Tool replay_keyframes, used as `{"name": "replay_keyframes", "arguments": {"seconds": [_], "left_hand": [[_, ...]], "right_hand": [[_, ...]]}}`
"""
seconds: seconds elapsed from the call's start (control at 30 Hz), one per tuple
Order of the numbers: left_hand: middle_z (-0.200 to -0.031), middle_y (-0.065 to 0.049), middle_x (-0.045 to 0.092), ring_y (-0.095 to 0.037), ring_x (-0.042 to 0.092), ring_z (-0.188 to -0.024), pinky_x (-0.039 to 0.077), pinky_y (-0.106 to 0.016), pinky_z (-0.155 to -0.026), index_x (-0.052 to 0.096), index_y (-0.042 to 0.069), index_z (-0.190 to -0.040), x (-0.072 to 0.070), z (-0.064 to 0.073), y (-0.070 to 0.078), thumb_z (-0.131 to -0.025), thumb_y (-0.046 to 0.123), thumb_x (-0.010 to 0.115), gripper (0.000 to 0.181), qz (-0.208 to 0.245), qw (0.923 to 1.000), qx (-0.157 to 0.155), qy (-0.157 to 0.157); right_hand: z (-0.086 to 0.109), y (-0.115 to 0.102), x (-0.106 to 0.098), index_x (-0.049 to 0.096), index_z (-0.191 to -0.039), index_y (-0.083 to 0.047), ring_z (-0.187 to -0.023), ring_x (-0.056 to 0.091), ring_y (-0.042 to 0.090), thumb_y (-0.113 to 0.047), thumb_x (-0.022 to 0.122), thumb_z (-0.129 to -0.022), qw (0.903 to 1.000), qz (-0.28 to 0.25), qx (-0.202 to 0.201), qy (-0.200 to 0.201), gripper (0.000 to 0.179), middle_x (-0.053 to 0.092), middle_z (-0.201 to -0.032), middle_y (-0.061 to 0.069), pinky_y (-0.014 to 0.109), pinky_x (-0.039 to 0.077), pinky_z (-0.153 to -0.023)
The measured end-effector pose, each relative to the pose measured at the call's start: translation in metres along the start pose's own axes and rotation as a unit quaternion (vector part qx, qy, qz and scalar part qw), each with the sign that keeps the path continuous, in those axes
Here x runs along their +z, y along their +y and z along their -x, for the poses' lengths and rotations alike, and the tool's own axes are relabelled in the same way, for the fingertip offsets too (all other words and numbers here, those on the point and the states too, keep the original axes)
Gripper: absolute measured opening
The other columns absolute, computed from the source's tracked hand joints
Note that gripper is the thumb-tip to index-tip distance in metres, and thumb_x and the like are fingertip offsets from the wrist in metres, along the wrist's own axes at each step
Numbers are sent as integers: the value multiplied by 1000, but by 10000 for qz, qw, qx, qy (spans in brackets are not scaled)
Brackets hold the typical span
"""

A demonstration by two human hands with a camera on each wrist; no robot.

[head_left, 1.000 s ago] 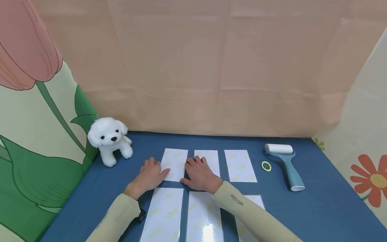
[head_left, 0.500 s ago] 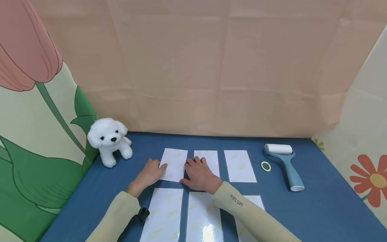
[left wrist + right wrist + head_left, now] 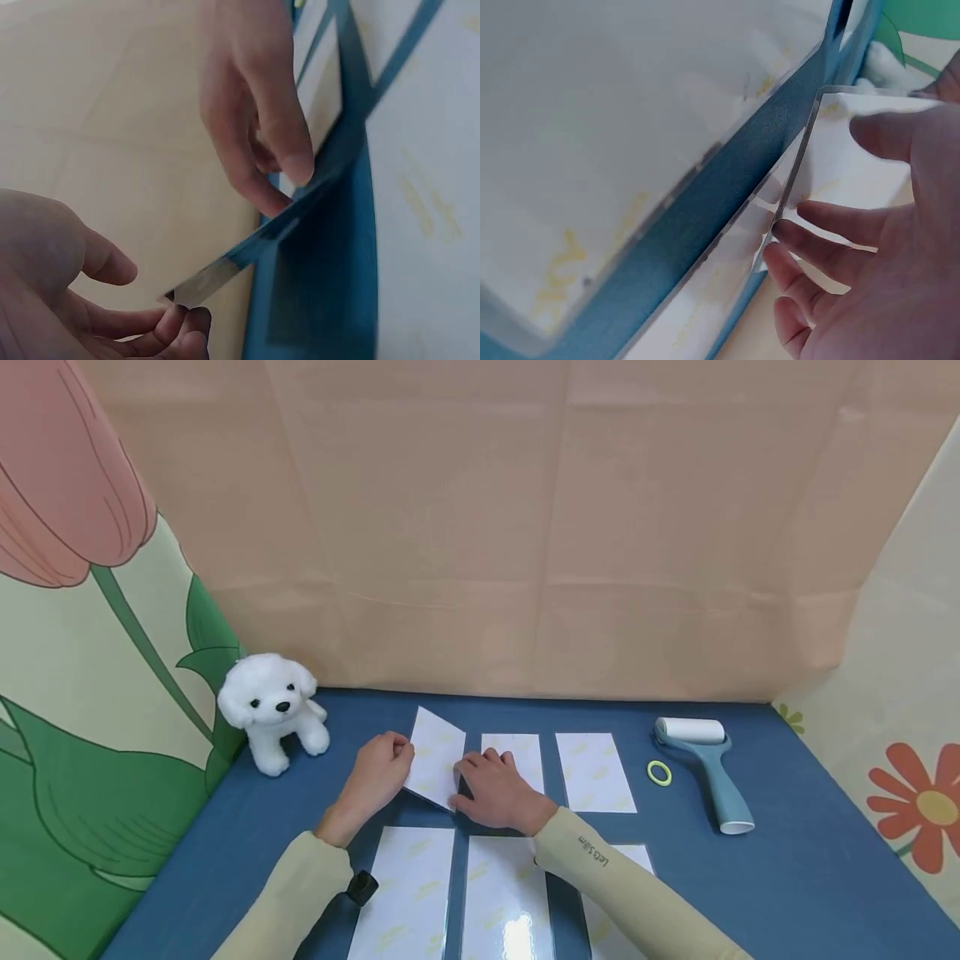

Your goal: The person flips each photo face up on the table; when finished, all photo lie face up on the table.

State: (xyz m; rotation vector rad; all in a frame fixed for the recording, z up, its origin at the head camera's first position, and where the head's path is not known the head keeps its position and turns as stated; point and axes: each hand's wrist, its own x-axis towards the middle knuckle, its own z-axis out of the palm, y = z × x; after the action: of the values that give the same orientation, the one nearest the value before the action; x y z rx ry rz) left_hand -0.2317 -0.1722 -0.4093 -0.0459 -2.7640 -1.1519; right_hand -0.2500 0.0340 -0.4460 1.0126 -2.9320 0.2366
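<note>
In the head view a white card (image 3: 437, 756) with faint yellow marks stands tilted, its left edge raised off the blue table. My left hand (image 3: 381, 768) holds that raised edge. The left wrist view shows the left fingers (image 3: 176, 326) curled under the edge, the thumb apart from it. At the card's right side rests my right hand (image 3: 497, 789), its fingertips (image 3: 780, 229) along the edge in the right wrist view. It partly covers the middle card (image 3: 517, 752) of the back row.
Another white card (image 3: 596, 772) lies at the right of that row. Several larger cards, one of them a glossy sheet (image 3: 506, 893), lie nearer. A blue-handled lint roller (image 3: 716, 768), a yellow-green ring (image 3: 659, 773) and a white plush dog (image 3: 272, 710) stand around on the table (image 3: 810, 827).
The left hand has gone from lying beside the card to holding its left edge, which has risen from the table. The right hand has stayed nearly in place.
</note>
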Motion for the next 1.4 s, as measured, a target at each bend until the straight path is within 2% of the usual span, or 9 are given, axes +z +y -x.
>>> {"name": "replay_keyframes", "arguments": {"seconds": [0.17,0.33,0.43,0.53,0.7,0.87,1.1,1.23,1.4], "left_hand": [[-108,-15,66,-29,61,-95,52,-46,-86,63,-5,-121,6,0,21,-104,18,50,32,296,9995,27,45],[-111,-14,67,-27,61,-95,53,-44,-84,62,-4,-126,16,-1,33,-107,21,47,34,568,9982,195,-74],[-100,-11,66,-25,60,-88,52,-41,-77,64,-2,-120,21,-3,36,-109,22,45,32,733,9967,317,-138],[-92,-9,63,-23,61,-83,51,-39,-73,66,2,-111,27,-5,35,-110,24,41,34,803,9958,364,-243],[-102,-11,66,-20,61,-85,52,-41,-79,70,5,-114,37,-6,33,-111,27,38,39,669,9957,370,-519],[-95,-13,63,-25,56,-88,47,-44,-81,71,4,-120,43,-5,30,-111,28,40,41,560,9952,260,-757],[-116,-14,67,-30,61,-107,47,-52,-97,67,-2,-123,48,-4,21,-110,28,42,41,202,9930,23,-1160],[-122,-16,66,-30,62,-111,47,-53,-99,59,-5,-133,52,-4,16,-110,30,41,46,1,9895,-188,-1432],[-122,-17,65,-29,62,-109,48,-51,-98,57,-6,-134,54,-4,16,-110,31,41,47,50,9876,-287,-1542]], "right_hand": [[-1,5,0,64,-131,-9,-114,54,26,-37,52,-106,9971,-746,152,70,39,62,-131,7,45,39,-90],[-2,11,-5,64,-130,-8,-115,57,26,-31,41,-110,9828,-1816,286,185,38,65,-125,7,51,39,-96],[-1,14,-10,62,-135,-5,-122,56,28,-34,35,-111,9703,-2383,370,214,46,64,-130,9,57,36,-105],[1,16,-16,58,-140,-4,-126,56,28,-41,30,-111,9531,-2978,516,143,55,63,-134,11,54,36,-110],[6,20,-24,53,-146,-3,-124,59,30,-51,26,-110,9178,-3887,807,-6,65,61,-136,15,50,42,-107],[9,29,-25,59,-138,0,-116,61,34,-52,27,-109,9018,-4227,897,-63,68,64,-129,15,53,43,-104],[14,38,-28,63,-131,0,-107,66,30,-41,35,-111,8785,-4654,1077,51,54,70,-112,7,54,39,-107],[15,42,-28,60,-133,3,-96,71,28,-31,40,-111,8727,-4764,1050,221,46,72,-104,9,50,50,-95],[18,42,-30,56,-136,5,-84,71,26,-16,43,-106,8554,-4994,1307,429,39,71,-106,14,42,58,-81]]}}
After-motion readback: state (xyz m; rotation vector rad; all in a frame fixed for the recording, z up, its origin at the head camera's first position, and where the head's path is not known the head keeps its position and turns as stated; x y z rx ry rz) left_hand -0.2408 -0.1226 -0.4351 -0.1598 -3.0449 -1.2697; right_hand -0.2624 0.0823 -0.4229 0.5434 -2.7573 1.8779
